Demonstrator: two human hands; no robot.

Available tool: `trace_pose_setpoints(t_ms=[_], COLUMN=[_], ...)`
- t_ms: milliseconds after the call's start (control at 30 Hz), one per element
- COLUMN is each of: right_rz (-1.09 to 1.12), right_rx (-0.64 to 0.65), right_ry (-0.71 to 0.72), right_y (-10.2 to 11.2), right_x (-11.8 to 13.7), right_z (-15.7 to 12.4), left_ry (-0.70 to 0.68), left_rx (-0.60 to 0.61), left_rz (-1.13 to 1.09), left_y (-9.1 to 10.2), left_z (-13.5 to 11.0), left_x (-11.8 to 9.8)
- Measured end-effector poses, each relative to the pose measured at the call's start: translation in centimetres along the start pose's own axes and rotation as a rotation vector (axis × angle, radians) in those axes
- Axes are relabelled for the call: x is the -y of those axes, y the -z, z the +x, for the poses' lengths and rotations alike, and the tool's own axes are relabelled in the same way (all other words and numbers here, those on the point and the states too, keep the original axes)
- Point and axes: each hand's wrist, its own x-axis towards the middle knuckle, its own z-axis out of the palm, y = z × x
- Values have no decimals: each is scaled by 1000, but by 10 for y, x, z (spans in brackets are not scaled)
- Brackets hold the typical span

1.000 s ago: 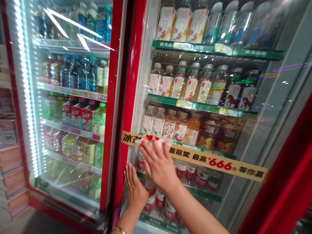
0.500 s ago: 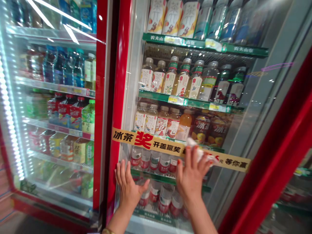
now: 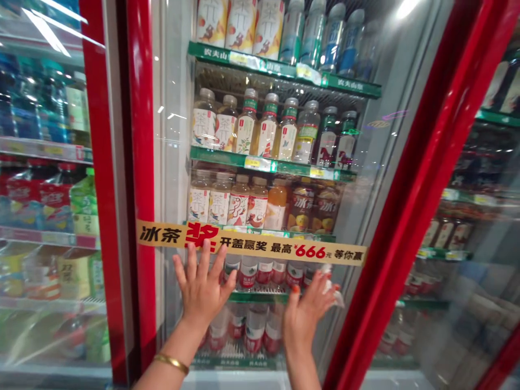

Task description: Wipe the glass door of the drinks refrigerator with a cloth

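I face the glass door (image 3: 377,162) of a red-framed drinks fridge. My left hand (image 3: 202,287) lies flat on the glass with its fingers spread, its fingertips just under a yellow banner sticker (image 3: 252,246). A gold bangle sits on that wrist. My right hand (image 3: 305,314) presses a white cloth (image 3: 331,281) against the glass below the banner's right part, fingers stretched over the cloth. Behind the glass stand several rows of bottles (image 3: 268,130) on green-edged shelves.
The door's red frame (image 3: 422,179) slants down on the right, and a red post (image 3: 138,189) runs down on the left. A second lit fridge (image 3: 44,189) with bottles stands left. More shelves of drinks (image 3: 467,216) show at the right.
My right hand has slid the cloth along the glass from the banner's left end to its right end and then below it. My left hand rose from the lower frame edge onto the glass. The view shifted right.
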Motion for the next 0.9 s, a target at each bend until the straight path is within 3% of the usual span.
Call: trace_pose_setpoints(t_ms=[100,167,233,300,367,400,467,567,633,700,800,833,900], right_rz=[48,59,15,-18,-8,0,4,-14,-36,-59,-55,-41,-13], right_rx=[227,276,175,49,-39,-56,-27,168,239,185,18,-15,-23], right_ry=[466,616,429,79,-164,-198,-108,239,406,338,1,-59,-36], right_y=[-9,-7,-2,3,5,5,-1,-11,-11,-6,5,8,9], right_x=[29,22,-5,-35,-48,-45,-25,9,10,-9,-37,-38,-24], right_z=[-62,-78,-64,-29,2,9,1,-45,-65,-57,-3,16,39], left_ry=[-9,-13,-17,-24,-28,-26,-23,-17,-17,-12,8,25,64], left_rx=[-5,-1,8,10,2,-1,-2,-1,2,7,-7,-23,-58], left_rz=[1,9,15,17,18,18,18,21,24,19,-7,-26,-62], left_y=[1,2,2,2,1,1,0,-1,-1,0,2,2,4], left_z=[-2,-2,-2,-2,-3,-3,-4,-5,-5,-6,-6,-5,-1], left_x=[1,1,2,2,2,2,2,2,3,4,2,-1,-12])
